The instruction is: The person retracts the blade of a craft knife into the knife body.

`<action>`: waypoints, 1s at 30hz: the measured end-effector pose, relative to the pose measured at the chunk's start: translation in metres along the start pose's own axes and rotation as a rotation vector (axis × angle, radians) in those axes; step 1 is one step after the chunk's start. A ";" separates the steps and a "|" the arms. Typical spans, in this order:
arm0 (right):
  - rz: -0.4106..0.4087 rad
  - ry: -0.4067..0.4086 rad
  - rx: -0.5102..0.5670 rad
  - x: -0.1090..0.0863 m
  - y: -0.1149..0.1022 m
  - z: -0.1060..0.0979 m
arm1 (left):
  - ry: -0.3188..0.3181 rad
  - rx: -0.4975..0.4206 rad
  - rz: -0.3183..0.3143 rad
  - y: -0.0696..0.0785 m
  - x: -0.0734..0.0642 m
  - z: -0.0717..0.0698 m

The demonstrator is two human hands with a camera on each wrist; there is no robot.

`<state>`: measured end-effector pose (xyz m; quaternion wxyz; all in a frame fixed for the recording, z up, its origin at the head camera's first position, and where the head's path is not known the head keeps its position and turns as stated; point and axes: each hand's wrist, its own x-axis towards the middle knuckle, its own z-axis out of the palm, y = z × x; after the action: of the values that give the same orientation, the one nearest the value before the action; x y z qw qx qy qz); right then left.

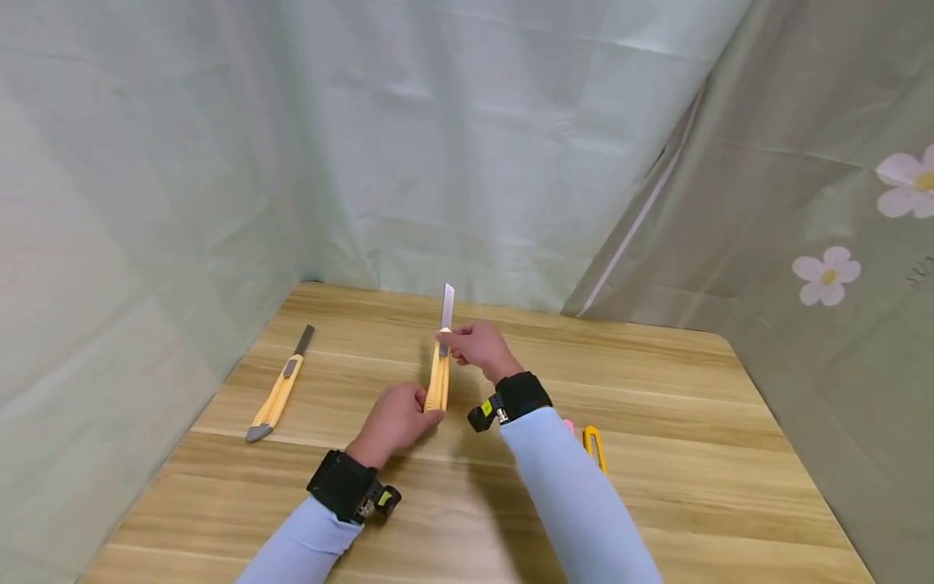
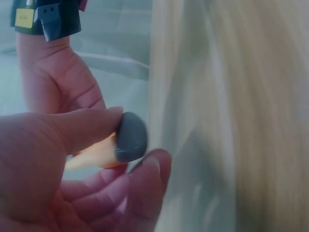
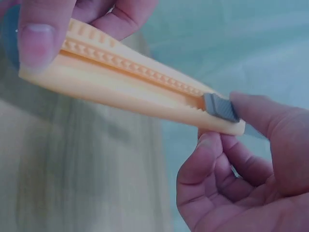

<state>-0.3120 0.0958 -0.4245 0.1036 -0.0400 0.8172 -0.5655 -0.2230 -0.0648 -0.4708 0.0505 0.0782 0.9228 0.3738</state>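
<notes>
Between both hands a yellow utility knife is held up off the table, its blade extended and pointing away from me. My left hand grips the handle's rear end, beside the grey end cap in the left wrist view. Farther forward, my right hand pinches the front of the handle. In the right wrist view, its thumb is against the grey slider and fingertips meet the underside. A second yellow utility knife lies on the table at the left with its blade out.
Near the right forearm lies a smaller yellow cutter, partly hidden by the sleeve. Beside it a bit of a pink object shows. The wooden table ends against hanging curtains at the back and sides.
</notes>
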 end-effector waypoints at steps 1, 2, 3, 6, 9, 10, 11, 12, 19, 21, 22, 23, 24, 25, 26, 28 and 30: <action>-0.012 0.001 0.005 0.000 -0.002 -0.003 | -0.008 -0.029 0.006 0.001 0.000 -0.001; -0.025 0.000 0.011 -0.001 -0.004 -0.005 | -0.021 -0.063 0.015 0.002 0.000 -0.001; -0.039 0.000 0.014 -0.001 -0.006 -0.008 | -0.031 -0.103 0.027 0.004 0.000 -0.002; -0.074 -0.003 0.019 -0.003 -0.012 -0.015 | -0.058 -0.218 0.065 0.007 0.000 -0.001; -0.114 0.008 0.008 -0.005 -0.016 -0.022 | -0.070 -0.328 0.086 0.012 0.001 0.000; -0.128 0.015 0.003 -0.006 -0.018 -0.025 | -0.068 -0.349 0.094 0.013 0.002 0.000; -0.141 0.027 -0.002 -0.006 -0.018 -0.027 | -0.066 -0.363 0.102 0.015 0.003 0.000; -0.149 0.038 -0.003 -0.006 -0.019 -0.029 | -0.064 -0.385 0.109 0.016 0.003 0.000; -0.163 0.093 -0.003 -0.008 -0.026 -0.040 | -0.035 -0.431 0.196 0.024 0.006 -0.001; -0.171 0.096 0.000 -0.009 -0.029 -0.042 | -0.032 -0.461 0.200 0.025 0.007 0.000; -0.176 0.097 0.005 -0.010 -0.030 -0.043 | -0.030 -0.480 0.205 0.025 0.007 0.000; -0.179 0.098 0.013 -0.011 -0.031 -0.044 | -0.027 -0.498 0.209 0.026 0.007 0.001; -0.184 0.101 0.023 -0.012 -0.033 -0.046 | -0.024 -0.520 0.216 0.026 0.008 0.002; -0.188 0.105 0.030 -0.013 -0.034 -0.047 | -0.021 -0.545 0.225 0.028 0.008 0.003; -0.191 0.106 0.039 -0.014 -0.035 -0.049 | -0.019 -0.571 0.234 0.029 0.008 0.004; -0.201 0.107 0.060 -0.016 -0.036 -0.053 | -0.023 -0.636 0.249 0.032 0.009 0.006; -0.212 0.110 0.083 -0.018 -0.037 -0.058 | -0.033 -0.705 0.261 0.036 0.010 0.007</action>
<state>-0.3087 0.1387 -0.3681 -0.0004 -0.0908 0.7888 -0.6079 -0.2274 -0.0325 -0.4514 0.0410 0.1792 0.7189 0.6704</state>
